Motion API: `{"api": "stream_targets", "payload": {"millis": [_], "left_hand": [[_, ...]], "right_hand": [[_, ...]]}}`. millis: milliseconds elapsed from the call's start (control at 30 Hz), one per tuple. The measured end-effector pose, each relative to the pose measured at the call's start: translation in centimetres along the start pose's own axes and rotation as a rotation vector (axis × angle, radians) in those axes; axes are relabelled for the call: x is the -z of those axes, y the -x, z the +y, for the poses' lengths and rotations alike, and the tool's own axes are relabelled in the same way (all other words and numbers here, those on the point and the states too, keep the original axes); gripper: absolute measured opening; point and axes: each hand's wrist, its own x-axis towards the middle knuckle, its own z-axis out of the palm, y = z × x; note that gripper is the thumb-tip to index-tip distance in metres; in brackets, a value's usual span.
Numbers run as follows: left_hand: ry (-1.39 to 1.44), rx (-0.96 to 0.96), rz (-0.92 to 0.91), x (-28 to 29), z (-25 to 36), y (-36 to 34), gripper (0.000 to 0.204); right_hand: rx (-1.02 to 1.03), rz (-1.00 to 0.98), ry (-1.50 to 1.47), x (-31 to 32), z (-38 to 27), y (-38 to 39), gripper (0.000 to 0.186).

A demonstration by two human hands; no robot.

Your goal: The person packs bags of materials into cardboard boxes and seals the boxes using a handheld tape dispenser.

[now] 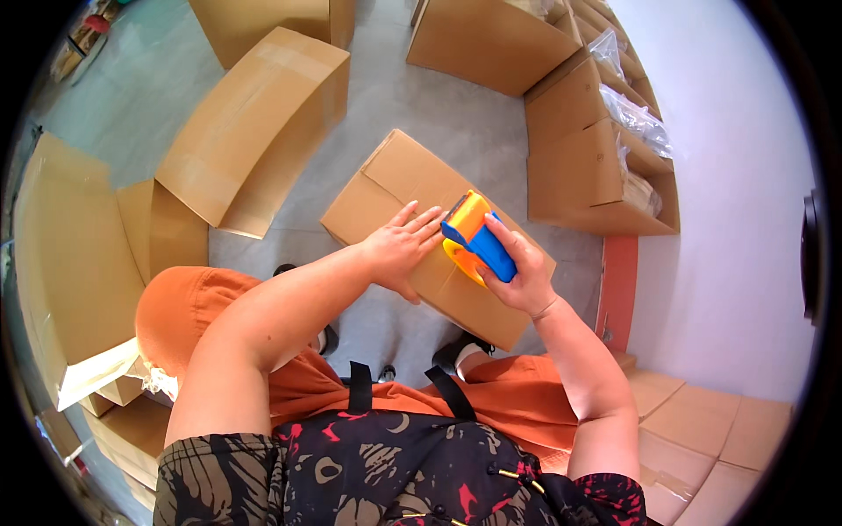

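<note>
Blue-and-yellow tape dispenser (481, 238) sits clasped in right hand (524, 273), left hand (395, 250) spread on brown carton (434, 273); grey floor (377, 88), white wall (728, 228) at right.

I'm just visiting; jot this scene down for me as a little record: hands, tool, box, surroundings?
Left hand: open, fingers spread, laid on the carton
Right hand: gripping the tape dispenser
Tool: blue and yellow-orange tape dispenser, held over the carton; whether it touches is unclear
Box: brown carton, in front of the person
Floor: grey floor
Right side: open cartons with clear plastic bags, beside a pale wall
Left side: more large brown cartons
</note>
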Motion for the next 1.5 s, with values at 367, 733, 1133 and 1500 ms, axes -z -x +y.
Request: {"api": "stream_targets", "payload": {"millis": [367,733,1133,1500], "left_hand": [[2.046,0.738,0.363,3.8,-0.6,0.0,0.053],[1.676,0.802,0.611,2.2,-4.6,1.3,0.023],[0.562,1.257,0.664,2.1,-19.9,7.6,0.028],[1.062,1.263,0.431,-16.4,-22.5,6.0,0.034]], "right_hand": [[-0.001,0.02,0.079,-0.8,-1.9,-1.1,0.074],[-0.078,-0.151,0.157,0.0,-3.7,-4.8,0.074],[-0.299,-0.426,0.331,-1.4,-4.0,-10.5,0.066],[-0.398,-0.702,0.447,-2.9,-6.4,-16.3,0.068]]}}
